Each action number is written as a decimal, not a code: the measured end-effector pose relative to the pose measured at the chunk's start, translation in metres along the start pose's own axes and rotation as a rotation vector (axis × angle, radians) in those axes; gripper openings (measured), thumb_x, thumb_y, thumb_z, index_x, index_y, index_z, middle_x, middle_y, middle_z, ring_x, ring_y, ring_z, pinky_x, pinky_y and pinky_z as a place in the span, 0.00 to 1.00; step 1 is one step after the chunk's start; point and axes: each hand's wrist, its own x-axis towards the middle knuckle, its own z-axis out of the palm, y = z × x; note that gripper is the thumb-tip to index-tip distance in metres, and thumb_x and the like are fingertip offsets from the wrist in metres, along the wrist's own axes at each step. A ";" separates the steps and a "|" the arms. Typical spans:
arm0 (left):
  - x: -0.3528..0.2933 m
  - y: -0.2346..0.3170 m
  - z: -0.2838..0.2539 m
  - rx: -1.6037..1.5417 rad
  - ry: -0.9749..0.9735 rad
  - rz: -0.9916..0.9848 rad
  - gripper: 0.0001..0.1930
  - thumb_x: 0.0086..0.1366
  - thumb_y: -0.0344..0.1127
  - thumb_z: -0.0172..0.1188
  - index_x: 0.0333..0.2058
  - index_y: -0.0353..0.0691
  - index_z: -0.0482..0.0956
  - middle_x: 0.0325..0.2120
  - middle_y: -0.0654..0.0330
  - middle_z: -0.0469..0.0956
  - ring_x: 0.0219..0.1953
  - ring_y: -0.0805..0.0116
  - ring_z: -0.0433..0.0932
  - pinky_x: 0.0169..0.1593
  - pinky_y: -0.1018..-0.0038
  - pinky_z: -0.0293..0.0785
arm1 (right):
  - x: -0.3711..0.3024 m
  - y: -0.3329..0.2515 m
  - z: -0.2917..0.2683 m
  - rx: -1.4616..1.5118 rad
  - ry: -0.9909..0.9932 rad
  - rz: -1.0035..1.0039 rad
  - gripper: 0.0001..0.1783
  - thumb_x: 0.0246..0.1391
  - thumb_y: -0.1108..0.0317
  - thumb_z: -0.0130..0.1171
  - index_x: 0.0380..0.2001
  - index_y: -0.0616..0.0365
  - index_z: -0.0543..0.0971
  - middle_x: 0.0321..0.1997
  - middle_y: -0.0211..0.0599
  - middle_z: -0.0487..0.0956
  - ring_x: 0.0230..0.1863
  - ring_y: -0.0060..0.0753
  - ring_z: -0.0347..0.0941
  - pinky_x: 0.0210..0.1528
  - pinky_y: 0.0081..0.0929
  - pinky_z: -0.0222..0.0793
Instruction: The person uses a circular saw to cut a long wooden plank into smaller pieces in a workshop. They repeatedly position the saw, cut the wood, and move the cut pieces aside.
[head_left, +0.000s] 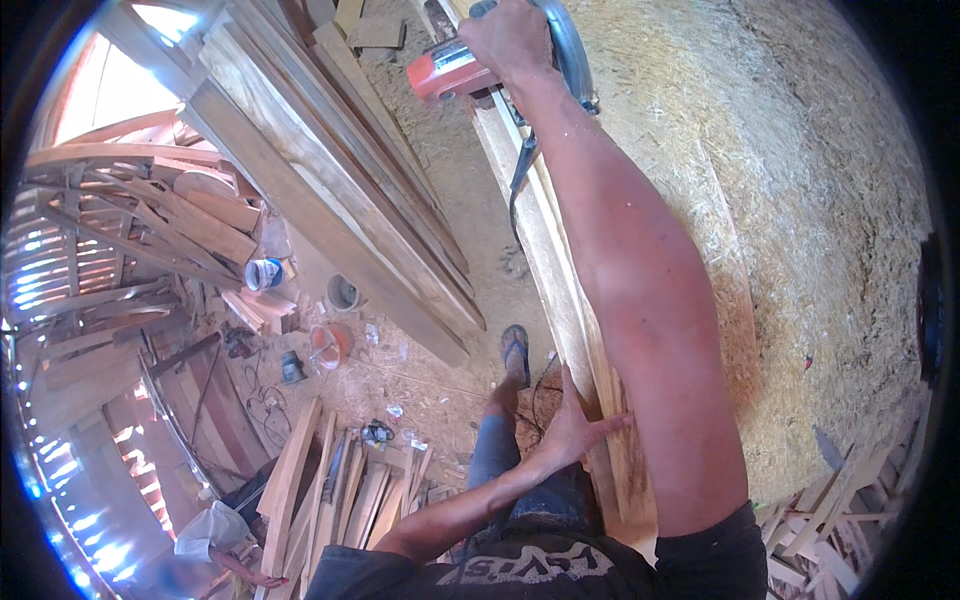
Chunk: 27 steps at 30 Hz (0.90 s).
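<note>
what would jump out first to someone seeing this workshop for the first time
Probably the red power saw at top centre, gripped by the right hand over the long timber, with the left hand spread at the timber's near end. Next come the big boards stacked at upper left and the tan, sawdust-like ground filling the right side.

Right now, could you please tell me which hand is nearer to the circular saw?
Right. The right hand is on the circular saw; the left hand is well back from it, at the near end of the long board.
</note>
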 end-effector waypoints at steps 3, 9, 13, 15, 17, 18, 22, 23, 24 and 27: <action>-0.006 0.004 -0.004 -0.032 -0.050 -0.080 0.77 0.54 0.61 0.77 0.70 0.22 0.18 0.69 0.22 0.52 0.72 0.39 0.59 0.73 0.62 0.59 | 0.015 -0.002 0.013 0.011 -0.019 -0.012 0.25 0.49 0.52 0.71 0.40 0.65 0.86 0.43 0.62 0.85 0.49 0.60 0.83 0.51 0.48 0.79; -0.013 0.028 -0.017 -0.094 -0.125 -0.172 0.78 0.54 0.61 0.77 0.69 0.24 0.15 0.70 0.23 0.51 0.72 0.39 0.60 0.74 0.63 0.58 | 0.044 -0.002 0.031 0.028 -0.008 -0.036 0.17 0.47 0.59 0.65 0.36 0.61 0.87 0.39 0.60 0.85 0.46 0.58 0.84 0.51 0.46 0.79; -0.010 0.027 -0.018 -0.132 -0.141 -0.148 0.78 0.55 0.61 0.77 0.69 0.23 0.15 0.70 0.24 0.49 0.72 0.38 0.59 0.74 0.63 0.57 | 0.066 -0.009 0.046 0.021 0.007 0.038 0.15 0.46 0.64 0.60 0.34 0.59 0.87 0.38 0.58 0.85 0.45 0.59 0.84 0.51 0.46 0.79; -0.010 0.012 -0.007 -0.111 -0.111 -0.117 0.78 0.55 0.61 0.76 0.69 0.22 0.15 0.71 0.23 0.45 0.73 0.38 0.57 0.74 0.63 0.56 | 0.077 -0.013 0.053 0.080 0.017 -0.022 0.16 0.46 0.64 0.60 0.36 0.62 0.87 0.40 0.61 0.85 0.46 0.59 0.83 0.52 0.47 0.78; -0.005 0.011 -0.009 -0.106 -0.130 -0.104 0.78 0.55 0.62 0.76 0.69 0.21 0.16 0.72 0.23 0.42 0.74 0.38 0.55 0.75 0.63 0.55 | 0.095 -0.019 0.053 0.087 0.052 -0.063 0.18 0.46 0.64 0.60 0.37 0.64 0.86 0.41 0.63 0.84 0.47 0.59 0.83 0.52 0.47 0.78; -0.004 0.012 -0.011 -0.121 -0.143 -0.122 0.78 0.55 0.62 0.76 0.69 0.20 0.16 0.72 0.23 0.39 0.74 0.38 0.54 0.75 0.63 0.55 | 0.097 -0.023 0.059 0.082 0.059 -0.073 0.18 0.46 0.64 0.60 0.37 0.66 0.86 0.42 0.64 0.84 0.48 0.59 0.83 0.53 0.47 0.77; -0.001 0.012 -0.016 -0.108 -0.147 -0.089 0.78 0.55 0.64 0.75 0.69 0.20 0.16 0.73 0.24 0.31 0.76 0.37 0.48 0.76 0.62 0.52 | 0.104 -0.046 0.073 0.123 -0.031 0.083 0.20 0.47 0.64 0.60 0.40 0.70 0.85 0.44 0.67 0.83 0.50 0.61 0.82 0.54 0.46 0.76; -0.001 0.009 -0.012 -0.097 -0.145 -0.083 0.79 0.54 0.65 0.74 0.69 0.20 0.16 0.73 0.24 0.30 0.76 0.37 0.46 0.76 0.61 0.50 | 0.114 -0.042 0.077 0.096 0.000 0.046 0.19 0.49 0.63 0.60 0.38 0.70 0.84 0.42 0.65 0.83 0.48 0.59 0.83 0.51 0.45 0.77; 0.001 0.005 -0.008 -0.085 -0.143 -0.077 0.79 0.53 0.66 0.74 0.69 0.21 0.17 0.73 0.25 0.29 0.77 0.37 0.43 0.77 0.59 0.49 | 0.121 -0.036 0.082 0.068 0.029 0.011 0.19 0.50 0.63 0.60 0.36 0.70 0.84 0.40 0.64 0.84 0.45 0.57 0.84 0.48 0.45 0.78; 0.020 0.013 -0.026 -0.002 -0.106 -0.032 0.80 0.52 0.68 0.74 0.70 0.21 0.18 0.74 0.27 0.26 0.78 0.39 0.38 0.77 0.56 0.45 | 0.137 -0.028 0.078 -0.079 -0.034 -0.041 0.22 0.48 0.59 0.60 0.40 0.65 0.85 0.42 0.62 0.84 0.46 0.59 0.83 0.53 0.44 0.77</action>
